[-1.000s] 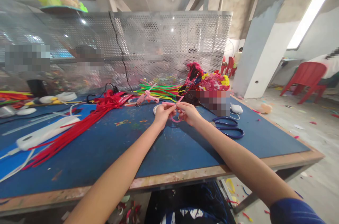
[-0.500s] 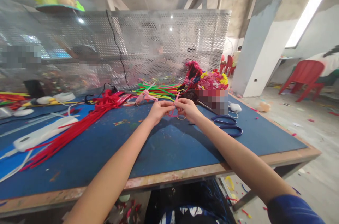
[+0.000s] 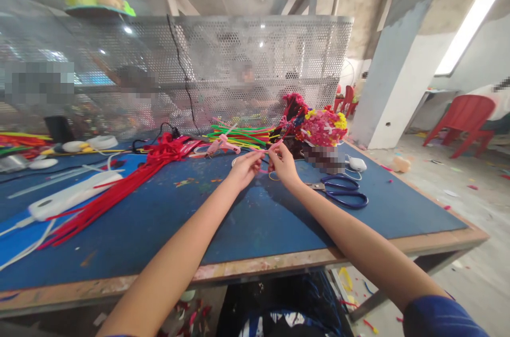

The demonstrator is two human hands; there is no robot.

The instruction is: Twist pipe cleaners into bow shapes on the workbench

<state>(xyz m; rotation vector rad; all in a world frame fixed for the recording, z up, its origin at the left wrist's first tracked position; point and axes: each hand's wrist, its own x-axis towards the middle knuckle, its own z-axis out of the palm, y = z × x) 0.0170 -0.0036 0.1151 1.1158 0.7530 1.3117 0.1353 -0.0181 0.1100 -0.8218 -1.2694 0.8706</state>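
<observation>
Over the middle of the blue table, my left hand [image 3: 247,169] and my right hand [image 3: 283,163] are close together, fingertips almost meeting. Both pinch a thin pink pipe cleaner [image 3: 275,145], which runs between them; part of it is hidden by my fingers. A pink glue gun [image 3: 221,144] lies just beyond my left hand. Scissors with dark blue handles [image 3: 346,198] rest to the right of my right forearm. Behind my hands lies a bunch of green and yellow pipe cleaners [image 3: 243,135].
Long red pipe cleaners [image 3: 115,192] stretch across the left, beside a white power strip [image 3: 75,196]. A bundle of pink and yellow fuzzy flowers [image 3: 323,127] is at the back right, near a white charger [image 3: 356,163]. A perforated metal screen [image 3: 223,71] stands behind the table.
My hands have turned slightly against each other, and the pink pipe cleaner has shifted between my fingers. My right forearm uncovers more of the scissors. The whole view has shifted a little.
</observation>
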